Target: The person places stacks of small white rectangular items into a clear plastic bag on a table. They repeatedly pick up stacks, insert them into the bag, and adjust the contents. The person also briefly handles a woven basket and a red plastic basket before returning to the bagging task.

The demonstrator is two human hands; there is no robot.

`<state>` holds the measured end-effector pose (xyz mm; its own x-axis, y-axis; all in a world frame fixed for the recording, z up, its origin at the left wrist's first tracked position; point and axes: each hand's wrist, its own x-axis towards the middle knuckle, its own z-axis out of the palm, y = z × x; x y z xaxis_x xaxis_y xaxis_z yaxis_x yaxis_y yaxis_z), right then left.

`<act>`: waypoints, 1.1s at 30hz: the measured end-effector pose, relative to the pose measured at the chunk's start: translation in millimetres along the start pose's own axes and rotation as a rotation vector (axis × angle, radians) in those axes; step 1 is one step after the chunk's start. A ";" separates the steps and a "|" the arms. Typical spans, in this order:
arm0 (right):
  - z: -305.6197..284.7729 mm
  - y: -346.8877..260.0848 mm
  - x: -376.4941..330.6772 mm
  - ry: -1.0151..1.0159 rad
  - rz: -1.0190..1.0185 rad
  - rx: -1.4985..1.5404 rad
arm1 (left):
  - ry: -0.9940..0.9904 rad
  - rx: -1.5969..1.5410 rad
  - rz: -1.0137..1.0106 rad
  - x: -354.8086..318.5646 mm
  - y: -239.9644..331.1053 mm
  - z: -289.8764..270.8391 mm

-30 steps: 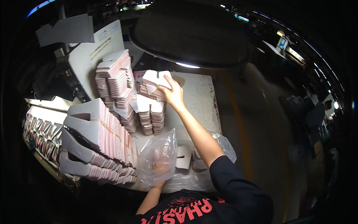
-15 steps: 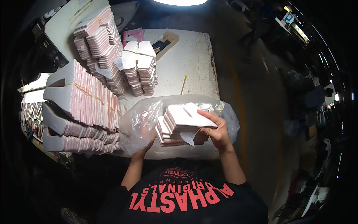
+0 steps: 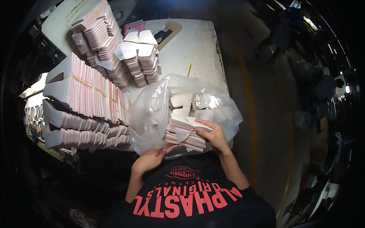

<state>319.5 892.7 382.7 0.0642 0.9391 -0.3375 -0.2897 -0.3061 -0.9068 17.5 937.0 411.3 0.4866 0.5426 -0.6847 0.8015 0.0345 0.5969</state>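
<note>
My right hand [image 3: 213, 136] is closed on a bundle of thin white-and-pink cut pieces [image 3: 186, 133], tied with a tan rubber band. A scrap of white paper [image 3: 183, 136] sticks out of the bundle's side. The bundle is tilted at the mouth of a clear plastic bag [image 3: 146, 127]. Inside the bag, beyond my right hand, lie more white pieces [image 3: 181, 102]. Close to my body, my left hand [image 3: 150, 159] pinches the bag's near edge, with its thumb on top. Part of its fingers is hidden under the plastic.
Tall banded stacks of the same pieces [image 3: 91, 89] stand at the left of the white table [image 3: 194, 41]. A shorter pair of stacks [image 3: 140, 57] and a wooden tray [image 3: 172, 33] are farther back. A yellow stick [image 3: 189, 68] lies behind the bag. A person [image 3: 283, 30] is at far right.
The bundle has come down and nearer to my body in my right hand. My left hand has come out from behind the plastic to the bag's near edge. The bag's mouth gapes wider, showing pieces inside.
</note>
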 end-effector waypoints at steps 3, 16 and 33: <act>5.8 -6.4 6.9 -0.040 0.123 -0.001 | 0.059 -0.015 -0.058 -21.0 1.8 -8.5; 7.0 36.6 27.9 -0.129 0.584 -0.124 | 0.461 -1.215 0.113 -36.8 -4.1 -7.2; 17.6 30.5 44.4 -0.358 0.074 -0.974 | 0.668 -1.236 0.279 -13.9 18.6 10.9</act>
<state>296.8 927.8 344.5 -0.2555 0.8554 -0.4506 0.6258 -0.2090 -0.7515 29.4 920.9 427.4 0.0449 0.9271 -0.3720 -0.2716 0.3697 0.8886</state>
